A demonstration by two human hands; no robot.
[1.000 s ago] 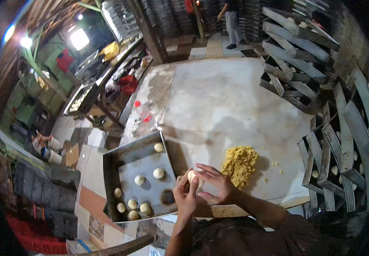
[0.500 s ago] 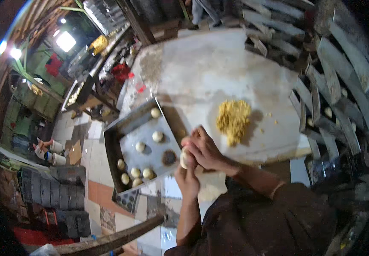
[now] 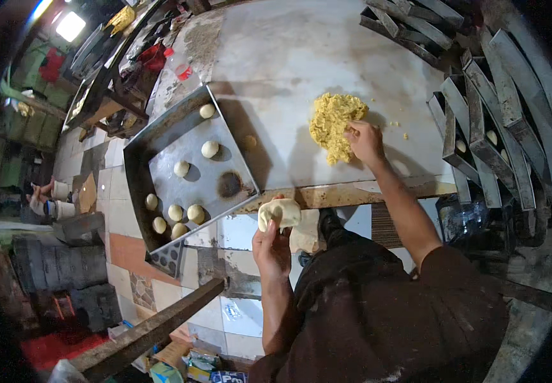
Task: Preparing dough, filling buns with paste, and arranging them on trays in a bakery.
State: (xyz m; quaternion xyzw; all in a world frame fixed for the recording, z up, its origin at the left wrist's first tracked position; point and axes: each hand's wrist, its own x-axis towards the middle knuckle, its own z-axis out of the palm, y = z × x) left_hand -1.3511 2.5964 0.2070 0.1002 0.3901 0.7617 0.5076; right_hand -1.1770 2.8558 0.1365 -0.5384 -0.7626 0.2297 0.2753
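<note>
A flattened, pale piece of dough (image 3: 287,212) rests in my left hand (image 3: 272,252), thumb pressed on its face and fingers beneath, just off the table's near edge. My right hand (image 3: 368,145) is at the right side of a crumbly yellow filling mound (image 3: 332,121) on the table, its fingers curled and pinched on the filling. How much filling they hold is hidden. To the left, a square metal tray (image 3: 177,143) bears several round dough balls (image 3: 209,149), some grouped in its near left corner. A dark round stain marks the tray's bottom.
Long narrow metal tins (image 3: 508,115) are stacked on the right, a few with dough inside. A plastic bottle (image 3: 180,66) with a red label lies beyond the tray. A wooden beam (image 3: 161,325) crosses the lower left. Another person's hands (image 3: 38,196) show near white buckets at far left.
My hands were together around the dough; now they are apart. The right hand has moved away to the yellow filling. In the left hand, the dough now shows spread flat. The view has shifted.
</note>
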